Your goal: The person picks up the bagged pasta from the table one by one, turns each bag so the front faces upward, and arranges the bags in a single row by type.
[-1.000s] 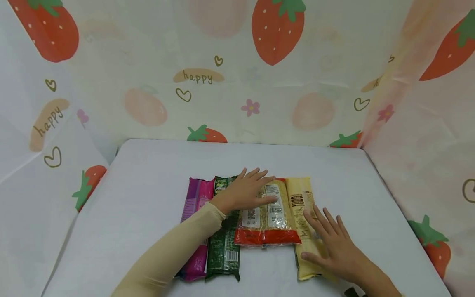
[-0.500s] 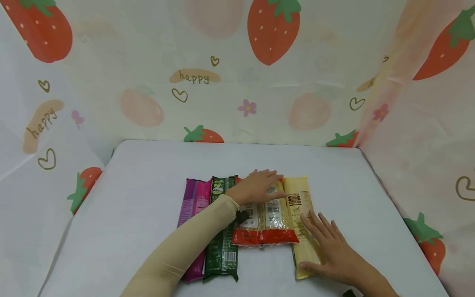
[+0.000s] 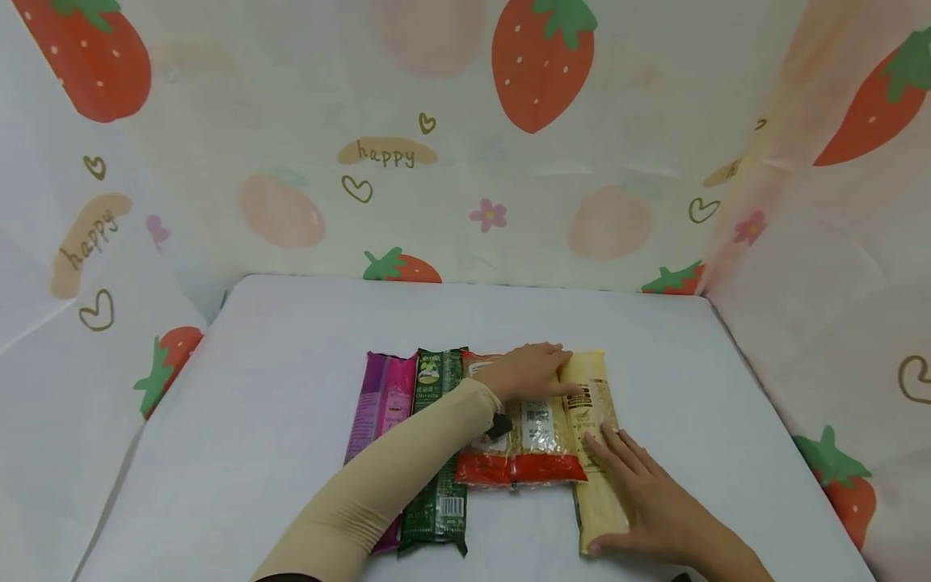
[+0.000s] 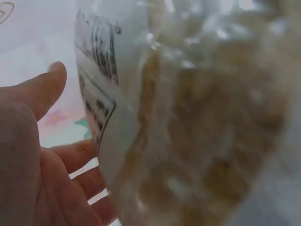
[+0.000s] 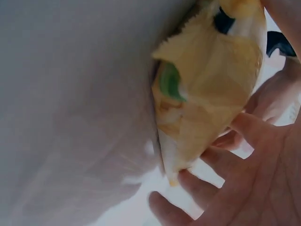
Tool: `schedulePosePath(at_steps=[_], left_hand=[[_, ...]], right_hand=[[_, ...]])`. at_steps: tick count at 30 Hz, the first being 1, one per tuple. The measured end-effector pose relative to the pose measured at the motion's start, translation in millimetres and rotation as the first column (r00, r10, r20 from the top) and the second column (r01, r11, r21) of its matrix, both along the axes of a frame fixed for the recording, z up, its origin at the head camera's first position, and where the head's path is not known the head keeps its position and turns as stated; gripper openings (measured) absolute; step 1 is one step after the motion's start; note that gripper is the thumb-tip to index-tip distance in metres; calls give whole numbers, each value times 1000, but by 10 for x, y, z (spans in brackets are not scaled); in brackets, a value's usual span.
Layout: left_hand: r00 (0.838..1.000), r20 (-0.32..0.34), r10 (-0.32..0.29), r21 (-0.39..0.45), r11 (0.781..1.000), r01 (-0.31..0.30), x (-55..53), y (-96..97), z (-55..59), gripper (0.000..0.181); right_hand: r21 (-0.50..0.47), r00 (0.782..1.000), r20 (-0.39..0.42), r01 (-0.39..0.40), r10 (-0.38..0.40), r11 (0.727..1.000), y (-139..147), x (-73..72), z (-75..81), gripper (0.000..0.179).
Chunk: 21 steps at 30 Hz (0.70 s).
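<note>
Nearest me, the right hand (image 3: 650,501) lies along the right side of the yellow packet (image 3: 592,416), fingers extended and slightly apart, thumb out by the packet's lower end. My right wrist view shows those fingers along the packet's edge, clamped on nothing; I can't tell how hard they press. If they push inward unevenly, I think the long packet could swivel or ride up against its neighbour.

Across the foreground runs the left sleeve (image 3: 393,461), over the magenta packet (image 3: 378,404) and the green packet (image 3: 451,485), which lie side by side to the left. Should that forearm sink, it could drag either one askew.

Farther on, the left hand (image 3: 531,373) reaches over the upper part of the red-ended bag (image 3: 538,440), which sits between the green and yellow packets. Its fingers are fairly straight and close together, the thumb apart and over the yellow packet; I see no grip. The bag looks soft, so a heavy push would probably shift its filling and bunch the plastic.

Beyond, the white table (image 3: 655,339) meets the strawberry-print backdrop (image 3: 436,218); a smooth top may let the wrappers slide.
</note>
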<state>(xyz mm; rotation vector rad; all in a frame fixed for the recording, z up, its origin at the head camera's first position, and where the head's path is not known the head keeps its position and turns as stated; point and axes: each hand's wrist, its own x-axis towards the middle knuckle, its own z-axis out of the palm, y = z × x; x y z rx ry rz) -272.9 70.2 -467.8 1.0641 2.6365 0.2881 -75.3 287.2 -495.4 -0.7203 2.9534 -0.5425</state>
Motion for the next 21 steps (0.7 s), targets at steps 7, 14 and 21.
schedulePosePath(at_steps=[7,14,21], left_hand=[[992,109,65,32,997,-69,-38,73,-57,90],[968,246,43,115,991,-74,-103,28,-39,91],[958,281,48,94,993,-77,-121,22,-6,93]], right_hand=[[20,997,76,9,-11,1000,12,11,59,147],[81,988,151,8,-21,997,-36,-43,121,140],[80,979,198,39,-54,996,-64,-52,150,132]])
